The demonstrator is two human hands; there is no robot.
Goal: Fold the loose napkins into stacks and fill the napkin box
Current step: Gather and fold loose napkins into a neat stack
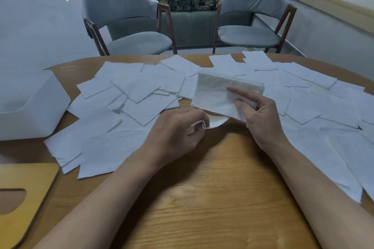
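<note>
Head view: pinched the folded napkin [218, 91] by its lower left corner in the curled left grip [178, 129]. Clasped its right end in the right grip [261, 115], forefinger laid straight across the top sheet. Held it over the middle of the bench [222, 188], just in front of the loose napkins [141, 89] spread flat and overlapping across the far half. Had the white napkin box [30, 107] at the left edge, touching the nearest sheets, its inside hidden. Had a wooden lid [26, 194] with a slot at the near left corner, apart from the box. Faced two grey chairs [129, 16] beyond the bench.
</note>
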